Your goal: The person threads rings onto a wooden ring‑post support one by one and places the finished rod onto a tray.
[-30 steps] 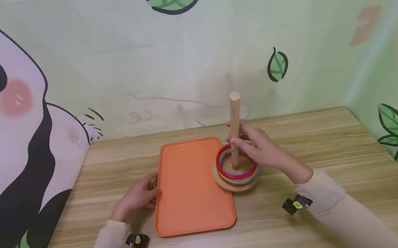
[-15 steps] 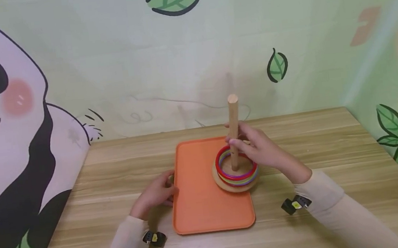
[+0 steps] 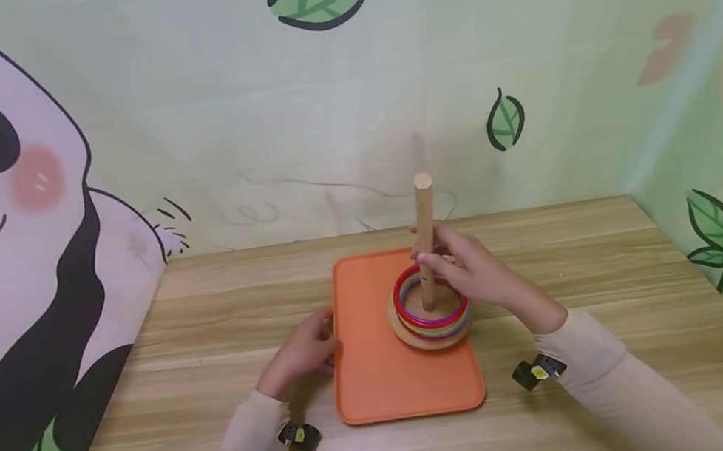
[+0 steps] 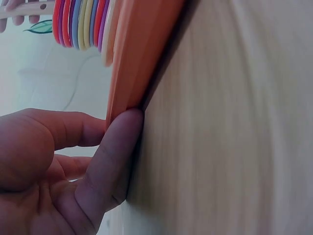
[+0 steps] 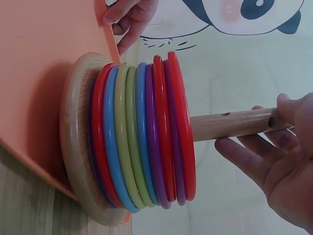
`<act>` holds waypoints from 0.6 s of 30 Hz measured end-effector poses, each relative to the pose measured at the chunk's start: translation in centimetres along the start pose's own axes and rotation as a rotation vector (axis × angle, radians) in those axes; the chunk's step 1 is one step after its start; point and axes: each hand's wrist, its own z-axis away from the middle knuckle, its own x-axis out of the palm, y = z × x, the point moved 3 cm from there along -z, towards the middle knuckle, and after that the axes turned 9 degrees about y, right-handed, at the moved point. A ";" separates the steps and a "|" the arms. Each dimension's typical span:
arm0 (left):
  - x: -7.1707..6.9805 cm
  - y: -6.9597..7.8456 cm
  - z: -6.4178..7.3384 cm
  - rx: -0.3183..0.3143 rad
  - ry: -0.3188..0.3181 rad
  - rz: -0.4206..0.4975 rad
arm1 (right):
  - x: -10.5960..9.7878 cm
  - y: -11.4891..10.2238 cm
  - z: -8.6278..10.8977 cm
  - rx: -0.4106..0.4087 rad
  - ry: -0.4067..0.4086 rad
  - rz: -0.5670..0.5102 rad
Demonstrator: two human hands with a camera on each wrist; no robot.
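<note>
A wooden ring stand has an upright post rising from a round base. Several red, purple, blue, yellow and green rings are stacked loosely round the post, just above the base. My right hand holds the post between thumb and fingers, above the rings. Under the base lies an orange tray; in the right wrist view the base sits close over it, near one edge. My left hand pinches the tray's left rim, the thumb pressed to its outer side in the left wrist view.
All this is on a wood-grain table. Behind it is a pale green wall with leaf drawings and a large panda at left. Small black wrist devices sit at both sleeves.
The tray has slid to the right along the table, its left edge moving with my left hand, so more of it lies beneath the stand. My right hand and the stand have barely moved.
</note>
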 end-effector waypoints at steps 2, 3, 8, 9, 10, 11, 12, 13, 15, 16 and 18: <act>0.3 0.1 0.0 0.004 0.001 -0.002 | 0.0 0.0 0.0 0.001 0.000 -0.003; 0.5 0.1 0.0 0.008 0.000 -0.001 | 0.0 0.1 0.0 -0.001 -0.001 -0.004; 1.4 0.4 -0.4 0.023 -0.010 -0.010 | 0.1 0.4 0.0 -0.002 -0.007 -0.012; 1.6 0.5 -0.4 0.023 -0.013 -0.012 | 0.1 0.4 0.1 -0.002 -0.006 -0.013; 1.8 0.6 -0.5 0.023 -0.014 -0.013 | 0.1 0.4 0.1 0.001 -0.006 -0.013; 2.1 0.8 -0.6 0.024 -0.016 -0.014 | 0.1 0.4 0.1 0.005 -0.005 -0.012; 2.3 0.9 -0.6 0.023 -0.018 -0.010 | 0.1 0.5 0.2 0.006 -0.005 -0.013; 2.6 1.0 -0.6 0.022 -0.016 -0.008 | 0.1 0.5 0.2 0.012 -0.004 -0.013; 3.0 1.2 -0.6 0.026 -0.015 -0.007 | 0.2 0.6 0.2 0.015 -0.004 -0.012; 3.2 1.3 -0.6 0.032 -0.017 -0.002 | 0.3 0.6 0.3 0.014 -0.004 -0.013; 3.6 1.6 -0.5 0.044 -0.018 -0.002 | 0.3 0.6 0.2 0.014 -0.005 -0.021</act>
